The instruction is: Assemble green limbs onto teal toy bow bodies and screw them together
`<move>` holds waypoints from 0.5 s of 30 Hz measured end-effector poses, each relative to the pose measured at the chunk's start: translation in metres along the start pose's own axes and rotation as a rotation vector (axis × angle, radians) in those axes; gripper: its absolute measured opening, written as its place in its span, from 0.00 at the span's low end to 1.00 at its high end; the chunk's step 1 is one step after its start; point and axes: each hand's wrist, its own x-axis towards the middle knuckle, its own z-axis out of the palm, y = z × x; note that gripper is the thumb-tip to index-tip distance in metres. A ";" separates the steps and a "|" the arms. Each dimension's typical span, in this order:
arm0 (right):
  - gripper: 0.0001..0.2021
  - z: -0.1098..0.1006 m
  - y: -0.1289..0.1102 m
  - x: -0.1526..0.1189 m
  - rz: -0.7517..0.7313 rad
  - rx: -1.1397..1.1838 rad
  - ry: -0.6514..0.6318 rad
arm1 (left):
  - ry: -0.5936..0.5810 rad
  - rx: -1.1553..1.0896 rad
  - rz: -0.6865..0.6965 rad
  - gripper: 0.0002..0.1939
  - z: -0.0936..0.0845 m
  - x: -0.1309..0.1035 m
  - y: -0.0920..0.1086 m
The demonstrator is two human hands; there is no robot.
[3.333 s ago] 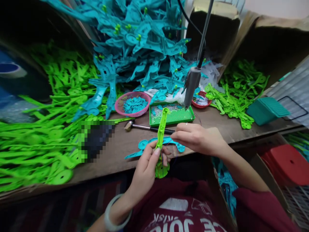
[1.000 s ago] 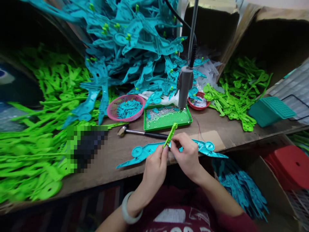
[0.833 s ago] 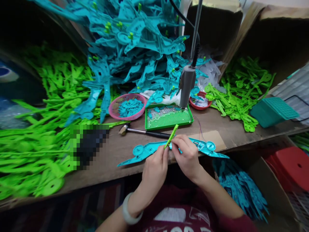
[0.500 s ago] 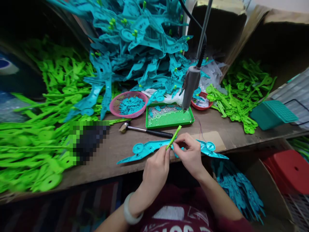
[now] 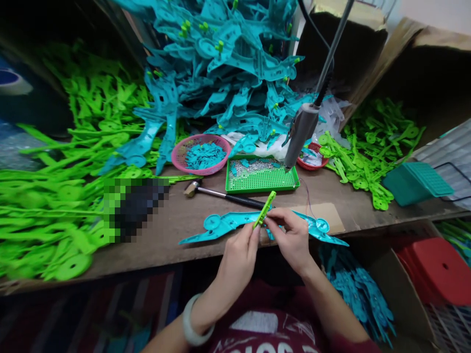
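Note:
My left hand (image 5: 240, 250) pinches the lower end of a narrow bright green plastic piece (image 5: 266, 206), which slants up and away from me. My right hand (image 5: 290, 235) is closed at the right side of that piece, thumb and fingertips pressed together; anything small between them is hidden. Beneath both hands a long blue plastic part (image 5: 221, 224) lies along the table's near edge, its middle partly covered. A hammer (image 5: 224, 194) rests behind it, its black handle end near the green piece.
A green tray of small metal bits (image 5: 257, 186) and a pink basket of blue pieces (image 5: 176, 162) stand behind. An electric screwdriver (image 5: 302, 132) hangs above the tray. Green parts (image 5: 69, 215) heap at left, blue parts (image 5: 235, 54) at back. A red stool (image 5: 437, 269) is low right.
The green piece has turned a little, showing more of its ribbed face. Both hands keep their grip close together. The camera view has tilted slightly, and the hanging screwdriver leans more.

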 end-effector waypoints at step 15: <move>0.15 0.016 0.023 -0.009 0.255 0.479 0.004 | -0.091 -0.159 -0.044 0.19 0.007 -0.013 0.002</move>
